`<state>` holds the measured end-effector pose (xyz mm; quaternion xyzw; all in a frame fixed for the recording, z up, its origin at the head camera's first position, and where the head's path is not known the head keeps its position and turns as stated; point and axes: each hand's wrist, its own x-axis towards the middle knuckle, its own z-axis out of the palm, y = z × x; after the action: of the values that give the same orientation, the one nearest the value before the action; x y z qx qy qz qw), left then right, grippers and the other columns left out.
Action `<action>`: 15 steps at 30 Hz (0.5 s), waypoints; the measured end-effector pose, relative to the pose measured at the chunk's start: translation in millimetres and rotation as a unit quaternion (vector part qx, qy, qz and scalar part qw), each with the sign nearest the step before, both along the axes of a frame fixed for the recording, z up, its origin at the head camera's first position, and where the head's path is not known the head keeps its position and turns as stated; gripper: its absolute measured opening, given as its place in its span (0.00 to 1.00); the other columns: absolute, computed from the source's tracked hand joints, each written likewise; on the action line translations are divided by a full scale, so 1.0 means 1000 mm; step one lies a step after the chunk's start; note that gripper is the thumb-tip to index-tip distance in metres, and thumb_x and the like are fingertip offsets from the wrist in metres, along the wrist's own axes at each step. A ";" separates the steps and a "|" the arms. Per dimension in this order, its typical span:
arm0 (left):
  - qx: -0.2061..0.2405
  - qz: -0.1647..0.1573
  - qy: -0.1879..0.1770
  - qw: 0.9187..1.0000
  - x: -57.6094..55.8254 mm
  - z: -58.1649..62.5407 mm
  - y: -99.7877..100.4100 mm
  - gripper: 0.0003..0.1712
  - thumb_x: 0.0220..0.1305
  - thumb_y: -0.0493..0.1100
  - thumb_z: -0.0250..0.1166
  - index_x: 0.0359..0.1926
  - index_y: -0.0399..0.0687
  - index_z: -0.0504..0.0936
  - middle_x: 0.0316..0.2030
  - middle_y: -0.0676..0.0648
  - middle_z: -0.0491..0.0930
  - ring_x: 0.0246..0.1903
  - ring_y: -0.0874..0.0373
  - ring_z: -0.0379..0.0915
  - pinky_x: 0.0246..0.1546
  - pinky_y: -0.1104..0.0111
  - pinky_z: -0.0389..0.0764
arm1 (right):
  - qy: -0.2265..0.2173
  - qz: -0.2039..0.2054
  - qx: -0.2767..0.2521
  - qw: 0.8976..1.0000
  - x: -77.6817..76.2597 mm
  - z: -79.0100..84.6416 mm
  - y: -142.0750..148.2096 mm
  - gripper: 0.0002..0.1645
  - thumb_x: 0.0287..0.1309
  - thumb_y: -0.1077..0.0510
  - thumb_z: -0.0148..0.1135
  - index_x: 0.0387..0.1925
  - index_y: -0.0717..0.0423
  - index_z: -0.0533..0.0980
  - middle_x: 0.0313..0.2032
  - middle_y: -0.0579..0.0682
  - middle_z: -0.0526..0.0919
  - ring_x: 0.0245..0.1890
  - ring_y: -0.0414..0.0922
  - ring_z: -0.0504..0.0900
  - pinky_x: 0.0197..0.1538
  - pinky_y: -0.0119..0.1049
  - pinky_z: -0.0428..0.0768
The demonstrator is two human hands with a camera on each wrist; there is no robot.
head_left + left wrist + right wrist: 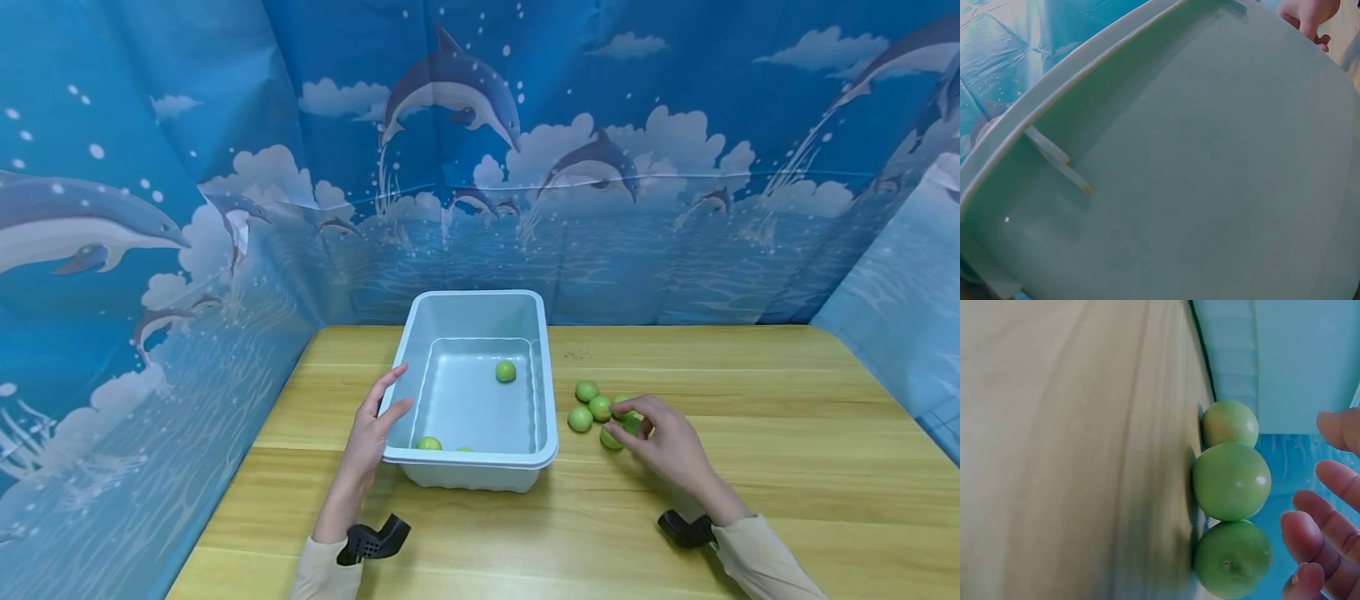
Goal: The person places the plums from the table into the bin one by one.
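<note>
A pale blue plastic bin [480,313] stands on the wooden table, with one round green fruit [506,371] on its floor and another [429,443] near the front wall. A sliver of a third [464,449] shows there too. At the bin's left rim is my left hand [367,442], thumb and forefinger extended over the edge; its other fingers are hidden. My right hand [667,446] hovers at a loose cluster of green fruits [581,419] right of the bin. Thumb and fingers [1335,534] are apart, with no fruit gripped between them in the right wrist view.
The wooden table [787,400] extends to the right of the fruits. Behind it hangs a blue dolphin-print sheet [480,233], which also covers the sides. The bin's outer wall [1210,156] fills most of the left wrist view.
</note>
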<state>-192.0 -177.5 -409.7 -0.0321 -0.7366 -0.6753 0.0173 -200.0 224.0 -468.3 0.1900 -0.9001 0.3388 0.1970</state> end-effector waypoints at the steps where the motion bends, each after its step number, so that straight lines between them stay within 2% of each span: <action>1: 0.000 0.001 0.000 1.000 0.000 0.000 0.000 0.28 0.69 0.45 0.57 0.68 0.55 0.64 0.71 0.47 0.48 0.70 0.49 0.41 0.64 0.47 0.46 | 0.001 0.000 0.001 1.000 0.000 -0.001 0.000 0.15 0.49 0.57 0.73 0.41 0.55 0.81 0.34 0.49 0.81 0.18 0.34 0.68 0.19 0.30 0.67; 15: 0.002 0.000 0.002 1.000 0.000 -0.001 0.000 0.28 0.69 0.44 0.57 0.68 0.55 0.64 0.71 0.47 0.48 0.70 0.49 0.41 0.64 0.46 0.46 | -0.013 -0.004 0.028 1.000 0.001 -0.010 0.000 0.17 0.47 0.57 0.74 0.41 0.54 0.82 0.35 0.46 0.79 0.18 0.35 0.67 0.19 0.30 0.67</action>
<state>-192.2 -177.9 -410.3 -0.0335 -0.7350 -0.6770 0.0186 -199.3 223.5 -478.2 0.1871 -0.9125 0.3150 0.1817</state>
